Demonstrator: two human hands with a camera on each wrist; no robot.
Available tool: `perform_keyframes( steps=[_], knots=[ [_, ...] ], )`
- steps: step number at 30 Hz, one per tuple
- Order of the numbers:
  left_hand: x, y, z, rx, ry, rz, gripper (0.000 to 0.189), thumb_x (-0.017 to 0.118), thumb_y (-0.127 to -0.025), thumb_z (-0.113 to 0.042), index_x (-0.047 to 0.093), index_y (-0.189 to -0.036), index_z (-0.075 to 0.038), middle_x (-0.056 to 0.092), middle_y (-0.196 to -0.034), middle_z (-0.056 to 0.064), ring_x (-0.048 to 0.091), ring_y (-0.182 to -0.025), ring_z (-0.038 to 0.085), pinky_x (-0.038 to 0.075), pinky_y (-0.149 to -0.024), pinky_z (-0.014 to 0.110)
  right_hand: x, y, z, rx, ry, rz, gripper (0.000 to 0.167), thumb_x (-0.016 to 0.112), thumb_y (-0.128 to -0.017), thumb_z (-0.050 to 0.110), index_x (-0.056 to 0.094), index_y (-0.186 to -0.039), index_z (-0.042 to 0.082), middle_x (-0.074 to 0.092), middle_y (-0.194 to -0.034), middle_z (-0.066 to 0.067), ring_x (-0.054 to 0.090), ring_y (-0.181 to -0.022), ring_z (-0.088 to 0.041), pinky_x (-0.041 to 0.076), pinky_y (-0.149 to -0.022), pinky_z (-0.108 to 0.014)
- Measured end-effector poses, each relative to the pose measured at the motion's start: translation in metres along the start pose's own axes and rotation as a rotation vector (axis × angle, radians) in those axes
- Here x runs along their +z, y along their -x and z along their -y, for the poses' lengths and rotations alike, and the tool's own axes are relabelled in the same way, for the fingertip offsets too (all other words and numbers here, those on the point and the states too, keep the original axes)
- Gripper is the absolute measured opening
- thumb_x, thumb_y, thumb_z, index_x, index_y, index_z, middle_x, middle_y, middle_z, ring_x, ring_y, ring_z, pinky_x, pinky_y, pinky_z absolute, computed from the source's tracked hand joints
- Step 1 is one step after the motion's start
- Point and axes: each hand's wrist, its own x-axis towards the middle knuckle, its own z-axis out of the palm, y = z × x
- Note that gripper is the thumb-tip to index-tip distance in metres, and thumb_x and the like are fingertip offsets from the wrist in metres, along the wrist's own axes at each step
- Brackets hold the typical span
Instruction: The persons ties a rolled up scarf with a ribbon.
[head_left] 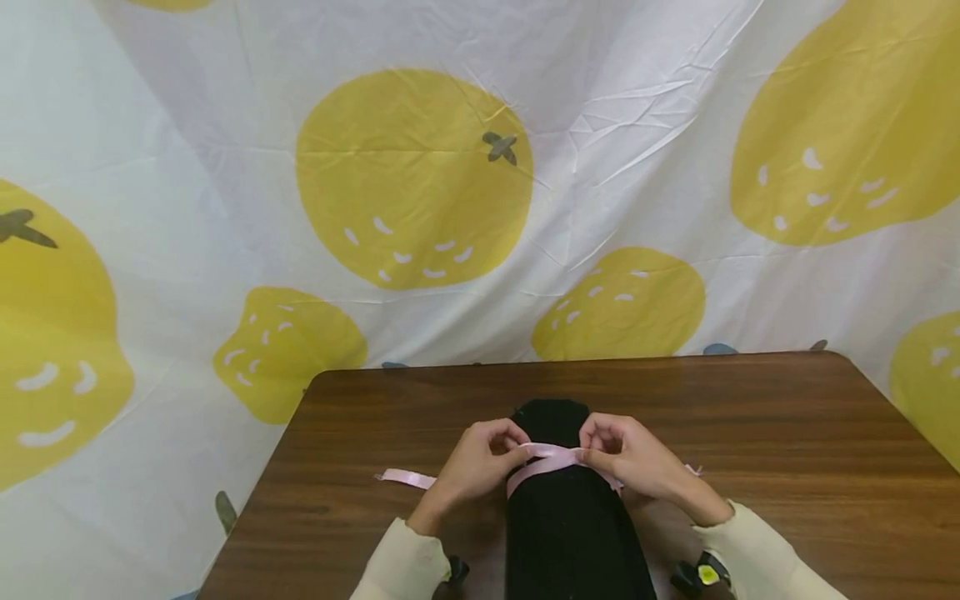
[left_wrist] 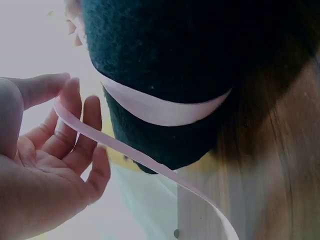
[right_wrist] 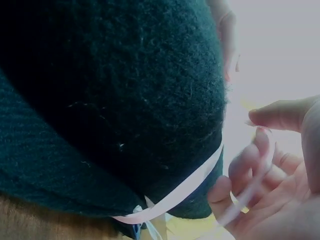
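Note:
A long black fuzzy form (head_left: 573, 533) with a rounded far end lies lengthwise before me on the table. Round it runs a pink ribbon (head_left: 553, 458), its two sides crossing on top. My left hand (head_left: 480, 457) pinches one side of the ribbon between thumb and forefinger, just left of the crossing. On the right, my right hand (head_left: 633, 457) pinches the other side. The left wrist view shows the ribbon band (left_wrist: 167, 112) lying against the form, with a loose tail hanging from the left fingertips. From the right wrist, the band (right_wrist: 185, 192) passes down the form's side.
The brown wood-grain table (head_left: 390, 408) spreads to both sides and behind the form. A white cloth with yellow fruit prints (head_left: 412, 175) hangs behind it. One ribbon end (head_left: 408, 477) sticks out left of the left wrist. Black wrist devices sit under both sleeves.

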Motion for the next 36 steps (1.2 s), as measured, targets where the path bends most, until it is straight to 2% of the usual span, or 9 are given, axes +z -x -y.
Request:
perform_keyframes(
  steps=[5,8,11,17,22,25,31,33,36],
  knots=[
    [-0.002,0.002,-0.007,-0.018,0.072,0.039,0.011,0.070,-0.091,-0.011,0.070,-0.093,-0.001,0.065,-0.073,0.016,0.052,-0.062,0.008,0.041,-0.057,0.019,0.001,0.000,0.004,0.026,0.069,-0.002,0.007,0.068,-0.093,0.015,0.066,-0.088,0.010,0.048,-0.059,0.005,0.043,-0.046,-0.003,0.034,-0.040,-0.021],
    [0.000,0.000,0.004,-0.022,0.116,0.055,0.012,0.071,-0.091,-0.015,0.070,-0.092,-0.003,0.064,-0.070,0.016,0.052,-0.058,0.009,0.043,-0.053,0.019,0.001,0.000,0.005,0.065,0.122,0.008,0.010,0.068,-0.093,0.018,0.069,-0.085,0.012,0.048,-0.058,0.007,0.043,-0.046,-0.003,0.035,-0.041,-0.021],
    [-0.001,0.000,0.006,-0.037,0.162,0.069,0.013,0.071,-0.091,-0.016,0.070,-0.090,-0.003,0.062,-0.067,0.016,0.053,-0.054,0.013,0.046,-0.050,0.022,0.001,0.000,0.006,0.081,0.141,0.037,0.014,0.067,-0.095,0.022,0.069,-0.083,0.013,0.048,-0.056,0.007,0.045,-0.045,-0.003,0.036,-0.041,-0.021],
    [-0.001,0.004,0.007,-0.088,0.202,0.067,0.013,0.072,-0.091,-0.018,0.070,-0.088,-0.006,0.063,-0.071,0.021,0.049,-0.050,0.012,0.043,-0.046,0.023,-0.002,0.001,0.008,0.041,0.148,0.070,0.019,0.065,-0.096,0.025,0.067,-0.082,0.013,0.048,-0.056,0.009,0.045,-0.045,-0.002,0.038,-0.041,-0.022],
    [-0.003,0.007,0.011,-0.114,0.169,0.054,0.014,0.072,-0.091,-0.020,0.070,-0.086,-0.008,0.063,-0.073,0.024,0.045,-0.053,0.008,0.037,-0.047,0.020,-0.002,0.003,0.009,0.005,0.141,0.057,0.018,0.065,-0.097,0.024,0.067,-0.082,0.012,0.048,-0.056,0.009,0.045,-0.046,-0.001,0.037,-0.042,-0.021],
    [-0.005,0.008,0.015,-0.117,0.121,0.049,0.014,0.072,-0.091,-0.023,0.070,-0.084,-0.010,0.063,-0.069,0.019,0.045,-0.054,0.006,0.035,-0.049,0.020,-0.002,0.005,0.008,-0.008,0.124,0.046,0.019,0.066,-0.096,0.021,0.066,-0.081,0.011,0.049,-0.057,0.008,0.044,-0.048,-0.001,0.036,-0.043,-0.021],
    [-0.008,0.011,0.024,-0.125,0.067,0.065,0.018,0.073,-0.091,-0.025,0.069,-0.081,-0.010,0.057,-0.061,-0.002,0.044,-0.055,0.005,0.036,-0.051,0.020,-0.003,0.008,0.001,0.002,0.066,0.052,0.026,0.066,-0.095,0.018,0.058,-0.073,0.007,0.052,-0.059,-0.001,0.044,-0.050,-0.002,0.038,-0.046,-0.021],
    [-0.009,0.012,0.025,-0.123,0.066,0.069,0.019,0.073,-0.090,-0.025,0.069,-0.081,-0.008,0.055,-0.060,-0.003,0.043,-0.055,0.006,0.035,-0.051,0.021,-0.004,0.009,-0.003,0.008,0.070,0.052,0.028,0.066,-0.096,0.019,0.057,-0.072,0.006,0.052,-0.060,-0.001,0.043,-0.051,-0.001,0.038,-0.047,-0.021],
    [-0.010,0.014,0.027,-0.119,0.062,0.074,0.020,0.072,-0.091,-0.023,0.068,-0.081,-0.006,0.052,-0.059,-0.003,0.041,-0.054,0.007,0.033,-0.050,0.021,-0.006,0.011,-0.009,0.047,0.075,0.046,0.031,0.066,-0.096,0.022,0.056,-0.072,0.005,0.048,-0.059,0.004,0.036,-0.047,0.001,0.031,-0.044,-0.019]
  ],
)
